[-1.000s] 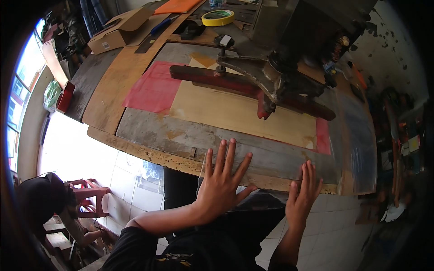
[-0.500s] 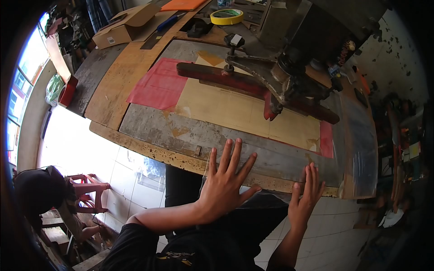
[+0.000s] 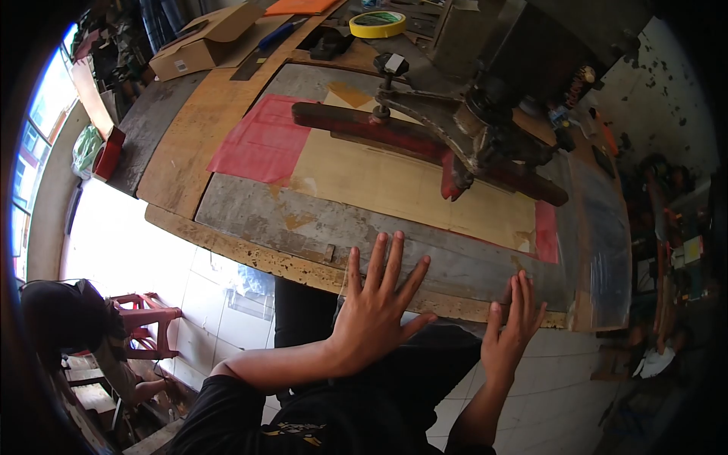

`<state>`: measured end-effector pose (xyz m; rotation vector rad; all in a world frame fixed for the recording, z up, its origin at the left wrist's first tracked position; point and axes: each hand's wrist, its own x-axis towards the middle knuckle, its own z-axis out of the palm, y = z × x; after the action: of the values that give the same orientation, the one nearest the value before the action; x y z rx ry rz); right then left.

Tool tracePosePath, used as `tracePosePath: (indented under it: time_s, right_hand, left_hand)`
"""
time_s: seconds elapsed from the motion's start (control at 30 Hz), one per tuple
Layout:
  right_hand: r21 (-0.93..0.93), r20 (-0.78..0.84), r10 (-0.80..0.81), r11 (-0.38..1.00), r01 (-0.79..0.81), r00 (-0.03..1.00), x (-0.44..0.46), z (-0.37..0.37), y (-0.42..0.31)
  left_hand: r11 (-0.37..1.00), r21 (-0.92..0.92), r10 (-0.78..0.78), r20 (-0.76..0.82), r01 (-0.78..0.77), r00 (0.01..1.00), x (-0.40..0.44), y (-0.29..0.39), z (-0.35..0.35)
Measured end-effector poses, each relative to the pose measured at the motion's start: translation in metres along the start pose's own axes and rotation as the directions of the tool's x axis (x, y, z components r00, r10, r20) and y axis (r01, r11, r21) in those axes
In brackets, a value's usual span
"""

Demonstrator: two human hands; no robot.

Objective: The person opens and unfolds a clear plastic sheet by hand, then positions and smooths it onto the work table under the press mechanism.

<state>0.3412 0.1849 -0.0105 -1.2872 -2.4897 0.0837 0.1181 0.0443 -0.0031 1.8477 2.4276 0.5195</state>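
My left hand [image 3: 377,307] lies flat with its fingers spread over the front edge of a worn grey metal plate [image 3: 250,220]. To its right, my right hand [image 3: 510,327] rests at the same edge, fingers stretched out. Under both hands there seems to be a clear plastic sheet [image 3: 455,267], hard to make out against the plate. Beyond my fingertips a tan sheet [image 3: 371,178] is taped on the plate, with pink material [image 3: 262,140] at its left end. Over it stands a machine head with a long dark red bar [image 3: 364,125].
A roll of yellow tape [image 3: 378,24] and an open cardboard box [image 3: 205,45] are at the back. Clear plastic [image 3: 599,258] hangs over the table's right end. At lower left, another person [image 3: 68,318] is beside a red stool [image 3: 148,322].
The view has shifted very slightly. Both hands keep their places on the front edge, and nothing has been picked up or let go.
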Motion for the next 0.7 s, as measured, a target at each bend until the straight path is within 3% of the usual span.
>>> tracePosePath:
  time_s: [0.2, 0.27, 0.3, 0.37, 0.5, 0.57, 0.7]
  right_hand:
    - [-0.037, -0.015, -0.093, 0.995, 0.092, 0.996, 0.018, -0.001, -0.036]
    - [0.088, 0.082, -0.295, 0.954, 0.288, 0.952, 0.024, -0.001, -0.055]
    - [0.091, 0.080, -0.293, 0.954, 0.286, 0.953, 0.026, 0.002, -0.064]
    - [0.273, 0.125, -0.422, 0.885, 0.378, 0.898, 0.029, 0.007, -0.077]
    - [0.259, 0.165, -0.414, 0.894, 0.366, 0.895, 0.030, 0.007, -0.076]
    - [0.156, 0.225, -0.370, 0.927, 0.341, 0.902, 0.029, 0.000, -0.070]
    - [0.066, 0.197, -0.293, 0.956, 0.286, 0.936, 0.022, -0.004, -0.043]
  left_hand:
    - [1.000, 0.017, 0.004, 0.002, -0.004, 1.000, 0.002, 0.002, -0.003]
    - [1.000, 0.008, 0.003, -0.002, -0.003, 1.000, 0.002, 0.002, -0.003]
    - [1.000, 0.012, 0.004, 0.000, -0.004, 1.000, 0.001, 0.002, -0.004]
    - [0.998, 0.057, 0.011, -0.011, -0.010, 1.000, 0.001, 0.001, -0.004]
    - [0.999, 0.054, 0.009, -0.005, -0.009, 1.000, 0.000, 0.000, -0.004]
    - [1.000, 0.028, 0.001, -0.014, 0.000, 1.000, 0.001, 0.000, -0.003]
    - [1.000, 0.020, 0.002, -0.006, -0.002, 1.000, -0.001, -0.002, -0.004]
